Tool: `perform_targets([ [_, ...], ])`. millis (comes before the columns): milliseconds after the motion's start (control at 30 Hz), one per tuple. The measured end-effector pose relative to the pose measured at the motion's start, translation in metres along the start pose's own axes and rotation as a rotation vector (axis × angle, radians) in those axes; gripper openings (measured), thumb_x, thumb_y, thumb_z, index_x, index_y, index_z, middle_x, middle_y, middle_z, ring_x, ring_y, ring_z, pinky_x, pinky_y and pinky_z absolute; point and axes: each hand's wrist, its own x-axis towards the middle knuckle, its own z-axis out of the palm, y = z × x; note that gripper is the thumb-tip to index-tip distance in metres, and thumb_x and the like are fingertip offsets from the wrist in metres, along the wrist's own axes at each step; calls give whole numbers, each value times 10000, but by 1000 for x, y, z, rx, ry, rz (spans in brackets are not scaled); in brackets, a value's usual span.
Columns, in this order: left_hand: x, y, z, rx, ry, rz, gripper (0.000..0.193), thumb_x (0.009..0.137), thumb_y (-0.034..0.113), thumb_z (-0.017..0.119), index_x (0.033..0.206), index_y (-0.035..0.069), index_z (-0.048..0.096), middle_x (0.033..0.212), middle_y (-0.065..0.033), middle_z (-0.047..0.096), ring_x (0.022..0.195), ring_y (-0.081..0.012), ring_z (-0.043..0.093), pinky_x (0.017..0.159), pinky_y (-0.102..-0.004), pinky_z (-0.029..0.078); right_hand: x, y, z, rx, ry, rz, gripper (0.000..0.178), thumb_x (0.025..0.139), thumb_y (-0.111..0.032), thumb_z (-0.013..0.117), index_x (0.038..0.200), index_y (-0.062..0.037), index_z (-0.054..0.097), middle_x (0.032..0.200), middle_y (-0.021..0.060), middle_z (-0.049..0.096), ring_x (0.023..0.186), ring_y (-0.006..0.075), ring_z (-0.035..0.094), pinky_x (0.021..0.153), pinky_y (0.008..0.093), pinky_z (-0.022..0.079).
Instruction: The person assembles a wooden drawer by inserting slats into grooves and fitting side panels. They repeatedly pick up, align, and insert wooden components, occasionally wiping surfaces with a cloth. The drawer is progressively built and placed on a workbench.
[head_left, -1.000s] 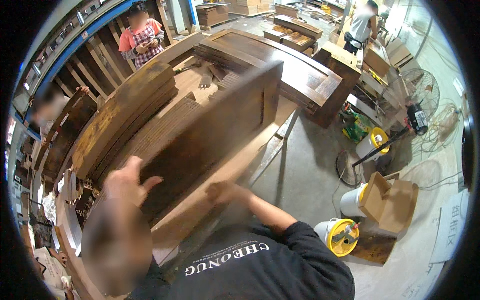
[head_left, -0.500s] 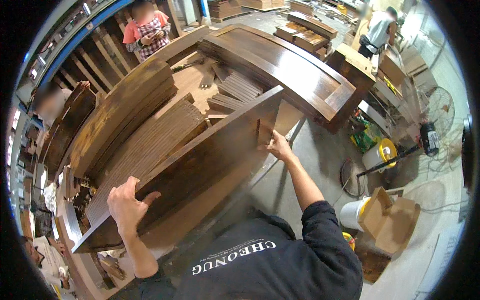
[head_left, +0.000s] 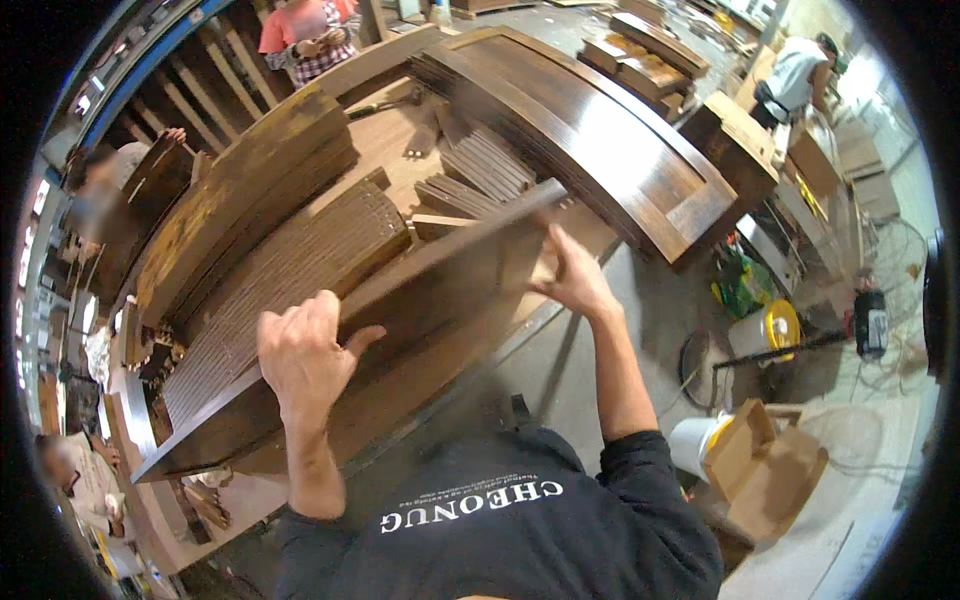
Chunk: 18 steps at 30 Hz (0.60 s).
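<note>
A long dark brown wooden board (head_left: 430,290) stands tilted on its long edge across the near side of the worktable. My left hand (head_left: 310,350) grips its upper edge, fingers over the top and thumb on the near face. At the board's right end, my right hand (head_left: 580,275) has thumb and fingers spread, with the fingertips close to the face; whether they touch it is unclear through the blur. Behind the board lies a row of narrow grooved wooden strips (head_left: 290,265), with shorter strips (head_left: 485,165) stacked beyond.
Curved dark boards (head_left: 240,190) are stacked at the left, and a framed panel (head_left: 600,120) lies at the far right. On the floor at right are a white bucket (head_left: 700,440), an open cardboard box (head_left: 765,470) and a fan stand. Co-workers stand left, behind and far right.
My left hand has shifted right along the board's upper edge. My right hand's fingers have spread at the board's end, and the board leans further over. The whole view has shifted slightly.
</note>
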Motion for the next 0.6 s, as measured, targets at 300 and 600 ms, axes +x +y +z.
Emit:
perform_targets([
  [300,5,-22,-7,-65,-88,15,562,619,534,752,769,44,521,666,-134,560,660,-343,569,611,-427,431,19,61,86,183,18,-135,454,674,-220,803,1054,-66,608,874,76,647,907,259,628,938,404,437],
  [600,50,-4,-81,-274,-103,-74,287,750,142,738,935,31,547,825,-116,655,740,-264,633,666,-348,498,32,-85,-46,138,186,-458,564,661,-304,799,1142,-119,569,1018,85,640,990,271,601,941,395,439],
])
